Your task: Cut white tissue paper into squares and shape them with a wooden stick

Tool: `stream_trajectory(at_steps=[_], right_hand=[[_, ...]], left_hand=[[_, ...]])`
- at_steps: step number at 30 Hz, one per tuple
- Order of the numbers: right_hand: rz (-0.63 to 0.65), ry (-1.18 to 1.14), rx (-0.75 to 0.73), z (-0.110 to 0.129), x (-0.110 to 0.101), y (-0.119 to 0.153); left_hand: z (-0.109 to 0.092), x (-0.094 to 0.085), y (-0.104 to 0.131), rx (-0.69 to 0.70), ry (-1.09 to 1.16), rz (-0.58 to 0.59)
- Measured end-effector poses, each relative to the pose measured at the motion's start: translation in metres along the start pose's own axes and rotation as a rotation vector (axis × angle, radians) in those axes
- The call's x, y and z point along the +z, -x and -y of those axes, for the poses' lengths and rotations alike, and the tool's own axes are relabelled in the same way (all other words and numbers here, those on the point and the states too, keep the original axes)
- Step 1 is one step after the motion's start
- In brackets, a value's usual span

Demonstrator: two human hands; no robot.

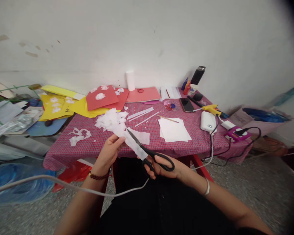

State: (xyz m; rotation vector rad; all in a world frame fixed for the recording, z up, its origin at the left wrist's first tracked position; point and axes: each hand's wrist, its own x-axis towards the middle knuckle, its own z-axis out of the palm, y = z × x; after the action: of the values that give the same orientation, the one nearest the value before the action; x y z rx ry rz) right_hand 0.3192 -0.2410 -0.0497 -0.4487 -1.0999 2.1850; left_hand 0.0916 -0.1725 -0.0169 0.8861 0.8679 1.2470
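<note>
My right hand (163,166) grips black-handled scissors (147,150), fingers through the handle loops. Their blades point up and left, spread along a white strip of thin paper (134,147). Pinched in my left hand (114,147) is the upper end of that strip, close to the blade tips. Just beyond my left hand lies a heap of cut white paper pieces (110,120). Another piece of white paper (142,137) rests flat on the cloth behind the blades.
Narrow paper strips (140,113) and white sheets (174,130) with a pencil (168,118) lie on the checked tablecloth (88,153). Red cards (101,104) with paper flowers are at the back left. A phone (187,105), yellow glue gun (211,109) and cabled white box (208,122) stand right.
</note>
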Motion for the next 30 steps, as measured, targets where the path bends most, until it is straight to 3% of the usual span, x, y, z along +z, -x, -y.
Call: stream_trajectory(at_steps=[7, 14, 22, 30], right_hand=[[-0.032, -0.059, 0.028, 0.003, 0.004, 0.0], [-0.049, 0.132, -0.086, 0.014, 0.018, 0.0], [-0.103, 0.173, -0.141, 0.007, 0.02, -0.003], [-0.067, 0.164, -0.079, 0.006, 0.013, -0.002]], left_hand=[[0.0, -0.002, 0.003, -0.028, -0.147, 0.104], [0.009, 0.0, 0.005, -0.119, -0.166, 0.186], [0.015, -0.003, 0.005, -0.147, -0.21, 0.188], [0.008, 0.003, 0.005, -0.091, -0.114, 0.142]])
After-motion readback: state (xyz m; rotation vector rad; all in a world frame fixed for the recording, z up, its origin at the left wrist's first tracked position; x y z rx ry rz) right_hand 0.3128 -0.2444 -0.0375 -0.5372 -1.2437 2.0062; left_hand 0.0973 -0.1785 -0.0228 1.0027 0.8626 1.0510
